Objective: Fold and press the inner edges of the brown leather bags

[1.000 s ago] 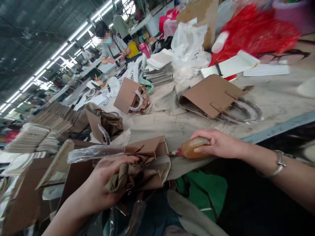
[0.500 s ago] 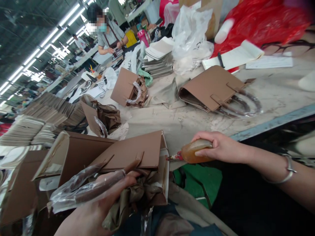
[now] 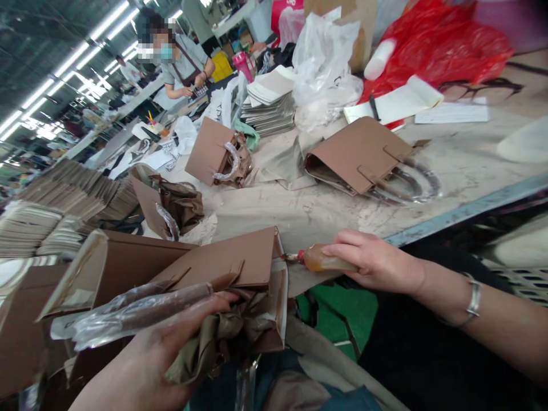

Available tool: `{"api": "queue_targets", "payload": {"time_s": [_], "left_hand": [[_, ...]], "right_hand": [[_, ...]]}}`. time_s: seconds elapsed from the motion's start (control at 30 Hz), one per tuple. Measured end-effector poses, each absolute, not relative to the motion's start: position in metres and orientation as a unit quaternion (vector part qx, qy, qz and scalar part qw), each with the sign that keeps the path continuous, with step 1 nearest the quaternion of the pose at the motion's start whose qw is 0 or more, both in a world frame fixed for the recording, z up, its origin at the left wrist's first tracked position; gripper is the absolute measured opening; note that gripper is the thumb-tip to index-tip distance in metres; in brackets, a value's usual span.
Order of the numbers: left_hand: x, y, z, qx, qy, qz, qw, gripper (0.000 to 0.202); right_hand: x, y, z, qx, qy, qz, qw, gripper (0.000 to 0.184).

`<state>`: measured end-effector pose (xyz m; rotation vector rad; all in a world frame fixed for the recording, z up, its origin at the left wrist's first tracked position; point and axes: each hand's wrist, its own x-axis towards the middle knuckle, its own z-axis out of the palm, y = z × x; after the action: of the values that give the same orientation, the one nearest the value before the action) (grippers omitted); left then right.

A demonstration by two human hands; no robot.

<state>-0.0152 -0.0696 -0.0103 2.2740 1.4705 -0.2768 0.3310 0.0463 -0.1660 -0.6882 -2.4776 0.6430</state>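
Note:
A brown handbag [image 3: 231, 260] lies tilted in front of me, its open bottom end facing right and its plastic-wrapped handles [image 3: 145, 308] pointing left. My left hand [image 3: 171, 348] grips it from below, partly hidden by the handles and the crumpled olive-brown lining [image 3: 214, 337]. In my right hand [image 3: 372, 260] is a glue bottle [image 3: 321, 260] of soft amber plastic with a red-stained nozzle. Its tip touches or nearly touches the pale edge at the bag's upper right corner. Another brown bag [image 3: 128, 262] stands close behind on the left.
Several part-made brown bags lie on the table [image 3: 282, 211], one with wrapped handles [image 3: 359, 154] at right. Stacks of panels [image 3: 64, 194] stand at left. Farther back are a white plastic bag [image 3: 325, 63], a notebook [image 3: 402, 103], glasses [image 3: 479, 88] and a masked person [image 3: 184, 63].
My right hand has moved the bottle tip up and left along the bag's edge, turning the bottle slightly. The wrapped handles have shifted left, and the whole view has moved slightly.

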Motion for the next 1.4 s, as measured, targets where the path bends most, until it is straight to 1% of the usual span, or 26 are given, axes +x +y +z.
{"api": "queue_targets", "payload": {"time_s": [0.1,0.27,0.4,0.53,0.6,0.77,0.87,0.97,1.13,1.3,1.4], "left_hand": [[-0.012,-0.066,-0.007,0.810,0.540,-0.108,0.203,0.074],[-0.015,-0.061,-0.009,0.828,0.521,-0.107,0.178,0.076],[-0.013,-0.060,-0.009,0.826,0.526,-0.098,0.178,0.072],[-0.011,-0.060,-0.007,0.827,0.527,-0.093,0.172,0.074],[-0.011,-0.060,-0.006,0.832,0.521,-0.092,0.167,0.074],[-0.009,-0.057,-0.005,0.839,0.513,-0.089,0.160,0.071],[-0.007,-0.054,-0.004,0.844,0.506,-0.079,0.163,0.069],[-0.007,-0.052,-0.004,0.844,0.502,-0.086,0.168,0.069],[-0.010,-0.053,-0.004,0.835,0.514,-0.089,0.173,0.072],[-0.009,-0.053,-0.003,0.836,0.517,-0.088,0.164,0.073],[-0.007,-0.051,-0.002,0.843,0.504,-0.089,0.166,0.073]], "right_hand": [[0.334,0.046,-0.165,-0.239,-0.907,0.228,0.261,0.037],[0.333,0.047,-0.168,-0.218,-0.919,0.242,0.221,0.037],[0.333,0.049,-0.169,-0.240,-0.916,0.220,0.235,0.039],[0.334,0.050,-0.168,-0.229,-0.900,0.289,0.233,0.037],[0.334,0.051,-0.168,-0.221,-0.900,0.301,0.226,0.036],[0.333,0.054,-0.171,-0.256,-0.898,0.252,0.255,0.036],[0.333,0.055,-0.170,-0.253,-0.889,0.272,0.268,0.033],[0.334,0.055,-0.169,-0.225,-0.893,0.299,0.248,0.034],[0.336,0.056,-0.166,-0.248,-0.889,0.283,0.261,0.033],[0.336,0.056,-0.164,-0.213,-0.900,0.302,0.230,0.033],[0.332,0.058,-0.167,-0.246,-0.889,0.287,0.260,0.030]]}}
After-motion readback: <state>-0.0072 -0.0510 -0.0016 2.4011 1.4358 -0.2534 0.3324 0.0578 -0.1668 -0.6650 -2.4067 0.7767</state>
